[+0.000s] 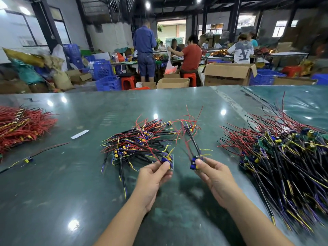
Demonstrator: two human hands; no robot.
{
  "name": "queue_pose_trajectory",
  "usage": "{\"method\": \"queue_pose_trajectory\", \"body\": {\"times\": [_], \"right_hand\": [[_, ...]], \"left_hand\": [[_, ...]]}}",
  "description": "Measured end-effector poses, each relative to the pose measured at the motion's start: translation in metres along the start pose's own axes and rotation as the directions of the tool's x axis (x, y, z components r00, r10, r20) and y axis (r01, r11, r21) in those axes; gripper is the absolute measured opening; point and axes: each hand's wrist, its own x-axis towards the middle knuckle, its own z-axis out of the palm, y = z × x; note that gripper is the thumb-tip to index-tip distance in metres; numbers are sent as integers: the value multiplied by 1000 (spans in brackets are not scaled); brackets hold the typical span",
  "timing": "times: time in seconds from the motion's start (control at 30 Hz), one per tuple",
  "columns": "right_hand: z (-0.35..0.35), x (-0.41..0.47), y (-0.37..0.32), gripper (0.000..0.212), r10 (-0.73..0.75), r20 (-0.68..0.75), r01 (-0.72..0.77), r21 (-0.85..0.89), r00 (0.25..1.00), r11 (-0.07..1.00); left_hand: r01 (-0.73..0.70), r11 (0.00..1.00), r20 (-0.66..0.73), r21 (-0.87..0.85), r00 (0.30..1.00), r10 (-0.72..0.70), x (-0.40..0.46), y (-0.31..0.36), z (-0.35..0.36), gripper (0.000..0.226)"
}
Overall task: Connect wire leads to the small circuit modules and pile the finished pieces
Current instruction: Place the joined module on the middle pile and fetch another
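Above a glossy green table [88, 192], the left hand [152, 176] pinches a small circuit board [168, 162] between thumb and fingers, and the right hand [215, 176] pinches a second board [194, 163] whose black and red wires [192, 142] stick up and away from it. The two boards are held near each other but apart, just in front of a middle pile of wired boards [138, 144]. A bigger heap [287, 157] lies to the right, and a bundle of red wires [21, 125] lies far left.
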Motion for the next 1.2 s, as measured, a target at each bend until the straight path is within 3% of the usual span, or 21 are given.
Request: {"method": "queue_pose_trajectory", "body": {"times": [0.03,0.07,0.1,0.13,0.17,0.2,0.27,0.3,0.37,0.5,0.6,0.8,0.9,1.0,1.07,1.1,1.13,1.2], "right_hand": [[-1,-1,2,21,-23,-7,20,-265,1000,964],[-2,-2,5,40,-58,-17,38,-573,998,819],[-3,-4,10,54,-156,-43,60,-799,987,598],[-2,-6,11,56,-324,-41,109,-896,945,430],[3,-10,10,48,-476,-3,198,-907,879,371],[6,-13,10,37,-539,43,290,-877,841,383],[14,-18,5,20,-423,85,362,-682,902,636],[17,-19,3,20,-295,109,306,-537,949,786],[18,-20,-1,21,-152,152,195,-330,977,924],[13,-19,-4,9,-76,218,129,-239,973,962],[13,-20,-4,12,-38,247,94,-216,968,972],[16,-21,-1,8,-89,237,143,-218,967,966],[14,-19,0,24,-36,303,51,-42,952,998],[11,-15,-2,14,7,276,-38,104,961,994],[10,-12,-2,8,16,131,-16,-3,991,1000],[8,-11,-1,15,-12,73,24,-171,997,985],[6,-11,0,16,-54,53,71,-392,997,917],[4,-13,-1,9,-122,99,154,-759,988,633]], "left_hand": [[-32,999,-16,44,999,33,1,0,-1,22],[-61,995,-26,74,998,63,2,-1,-1,26],[-88,991,-30,101,995,91,3,-2,-1,30],[-115,984,-25,138,993,119,3,-2,-1,32],[-139,972,-1,190,990,142,3,-1,-1,31],[-163,954,47,251,987,156,2,-2,0,28],[-191,924,174,331,975,140,-1,-3,-1,23],[-181,922,219,343,970,109,-3,-3,0,23],[-152,923,250,353,966,64,-5,-1,0,25],[-193,913,259,359,961,101,-8,3,-1,19],[-215,908,299,359,948,107,-10,3,-1,19],[-148,946,262,287,963,71,-7,2,-5,9],[-41,991,262,125,965,7,-5,0,-6,18],[50,994,232,-97,972,-26,-3,2,-6,14],[66,971,156,-232,987,-30,0,4,-8,14],[60,962,118,-266,993,-30,1,5,-8,14],[48,961,84,-274,996,-26,2,7,-9,14],[17,970,36,-244,999,-9,3,6,-8,19]]}}
